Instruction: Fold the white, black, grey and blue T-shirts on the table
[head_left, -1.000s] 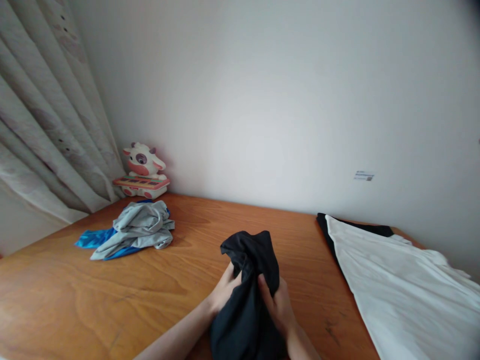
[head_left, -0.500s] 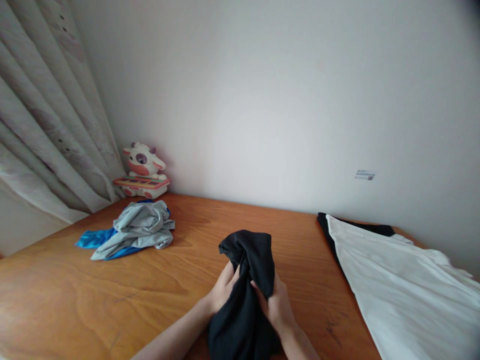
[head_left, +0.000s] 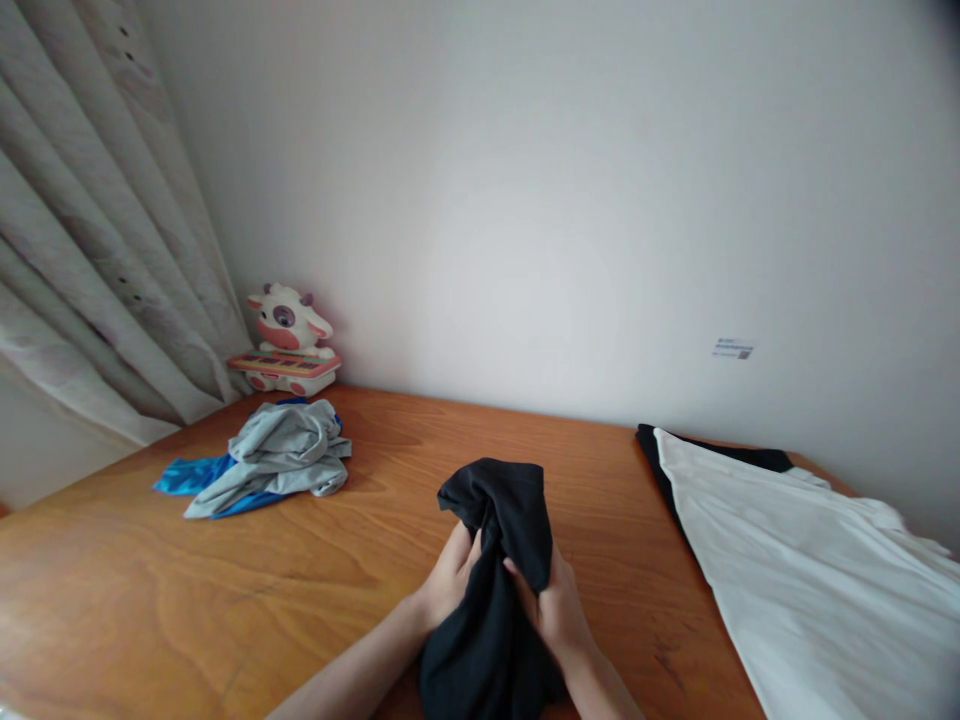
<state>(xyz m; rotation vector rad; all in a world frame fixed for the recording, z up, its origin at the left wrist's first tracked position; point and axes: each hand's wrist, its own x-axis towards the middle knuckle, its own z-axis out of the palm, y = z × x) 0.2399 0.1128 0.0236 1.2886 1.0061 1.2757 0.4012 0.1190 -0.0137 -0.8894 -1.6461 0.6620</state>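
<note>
A bunched black garment (head_left: 491, 640) is held up over the wooden table, its top folded over and its lower part running out of the bottom of the view. My left hand (head_left: 448, 580) grips it from the left, with most of the fingers hidden behind the cloth. On the other side, my right hand (head_left: 556, 605) is closed on the fabric, its thumb showing on the near face. Whether it is a shirt or trousers, I cannot tell.
On the wooden table (head_left: 360, 580), a crumpled grey and blue garment (head_left: 281, 450) lies at left. A toy cow keyboard (head_left: 289, 345) stands behind it, near the curtain (head_left: 82, 220). At right, a white garment (head_left: 810, 560) lies flat over black cloth (head_left: 652, 450).
Almost nothing differs. Both hands keep the same hold on the black garment, and the whole view has shifted very slightly.
</note>
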